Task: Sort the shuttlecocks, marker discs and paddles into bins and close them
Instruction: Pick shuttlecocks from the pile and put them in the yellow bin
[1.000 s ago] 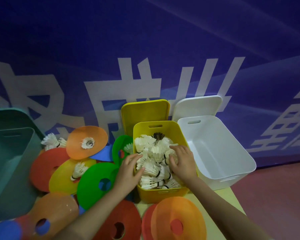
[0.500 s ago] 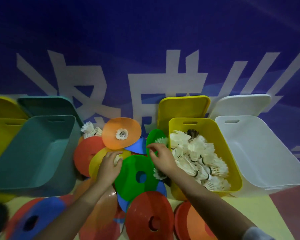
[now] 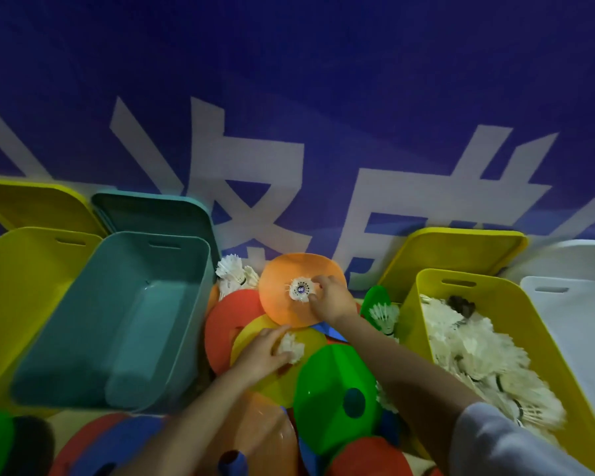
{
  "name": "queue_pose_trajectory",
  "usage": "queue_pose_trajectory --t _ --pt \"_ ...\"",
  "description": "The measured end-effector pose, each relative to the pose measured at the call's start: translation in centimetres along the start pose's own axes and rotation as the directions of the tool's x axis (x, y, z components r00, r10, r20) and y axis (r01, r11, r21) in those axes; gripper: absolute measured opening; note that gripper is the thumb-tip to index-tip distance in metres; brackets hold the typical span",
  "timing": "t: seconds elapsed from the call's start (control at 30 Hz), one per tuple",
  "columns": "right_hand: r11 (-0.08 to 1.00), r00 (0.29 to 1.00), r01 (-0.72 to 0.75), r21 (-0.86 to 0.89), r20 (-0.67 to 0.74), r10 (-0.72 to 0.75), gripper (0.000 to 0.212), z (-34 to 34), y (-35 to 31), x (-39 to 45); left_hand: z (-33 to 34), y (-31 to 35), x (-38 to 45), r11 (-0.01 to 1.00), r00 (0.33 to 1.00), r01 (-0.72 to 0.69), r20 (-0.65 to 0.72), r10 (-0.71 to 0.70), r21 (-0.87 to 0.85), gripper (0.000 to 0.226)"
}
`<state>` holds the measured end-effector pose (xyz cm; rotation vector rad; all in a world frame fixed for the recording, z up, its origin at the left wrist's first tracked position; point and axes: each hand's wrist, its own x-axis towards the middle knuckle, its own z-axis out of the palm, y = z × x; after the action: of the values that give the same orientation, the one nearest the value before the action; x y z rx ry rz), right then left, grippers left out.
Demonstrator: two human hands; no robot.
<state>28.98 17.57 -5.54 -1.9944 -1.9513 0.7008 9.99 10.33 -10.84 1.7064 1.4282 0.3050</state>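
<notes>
Shuttlecocks are the job in hand: most already lie heaped in the yellow bin (image 3: 509, 338) on the right, while a few strays sit among the pile of marker discs in the middle. One shuttlecock (image 3: 300, 290) stands in the centre hole of the tilted orange disc (image 3: 289, 304), and the right hand (image 3: 330, 298) reaches in with its fingertips touching the feathered skirt; whether they have closed on it I cannot tell. The left hand (image 3: 260, 352) lies curled over a second shuttlecock (image 3: 291, 347) on the yellow disc (image 3: 310, 372), and appears to be holding it against the disc. To do this well, I would pinch each one by the firm base or low on the skirt, not by the feather tips, which probably crush easily. The one on the orange disc should come straight up out of the hole, because a sideways pull could tip that leaning disc onto the others. Both can then go across to the yellow bin on the right, dropped low so that the heap does not spill. More strays wait behind the orange disc, near the teal bin (image 3: 110, 321), and beside the green disc (image 3: 378, 300) at the yellow bin's wall. The discs themselves are not yet sorted.
</notes>
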Motion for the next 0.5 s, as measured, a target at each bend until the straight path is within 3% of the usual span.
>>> queue_pose_trajectory --t 0.13,0.27,0.5 --pt "1.0 0.997 0.001 -0.021 -0.08 -0.002 0.047 1.7 -0.4 2.7 0.6 -1.3 1.0 0.992 0.999 -0.041 0.012 0.043 -0.116 0.067" --pt "0.993 0.998 0.045 -0.105 -0.047 -0.05 0.036 3.2 -0.4 4.5 1.4 -1.7 1.3 0.973 0.998 -0.063 -0.035 0.056 -0.222 0.061" --pt "0.998 0.985 0.055 -0.024 -0.16 -0.059 0.019 3.2 -0.2 5.2 1.6 -2.0 0.5 0.942 0.981 -0.087 -0.192 0.024 -0.323 0.045"
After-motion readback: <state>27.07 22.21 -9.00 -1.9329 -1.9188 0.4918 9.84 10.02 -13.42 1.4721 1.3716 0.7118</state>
